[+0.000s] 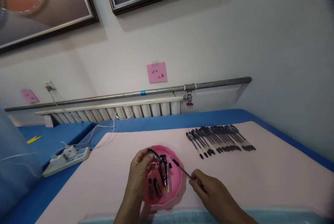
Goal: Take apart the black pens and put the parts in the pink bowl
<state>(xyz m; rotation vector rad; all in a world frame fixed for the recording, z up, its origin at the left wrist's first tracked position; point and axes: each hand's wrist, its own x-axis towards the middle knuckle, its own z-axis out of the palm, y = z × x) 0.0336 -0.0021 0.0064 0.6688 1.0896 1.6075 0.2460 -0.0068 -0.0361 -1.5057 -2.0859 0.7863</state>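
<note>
My left hand (139, 177) is closed round a black pen part (154, 155) just over a pink dish (173, 196) on the pink mat. In the dish lie several black pen pieces (163, 178). My right hand (208, 191) pinches a thin pen refill (180, 167) whose tip points up-left over the dish rim. Both hands sit at the table's near edge, either side of the dish.
A row of several assembled black pens (219, 140) lies on the pink mat (261, 172) at the back right. A white power strip (66, 159) with cables rests on the blue cloth (52, 189) at left. A radiator (117, 112) and pipe run along the wall.
</note>
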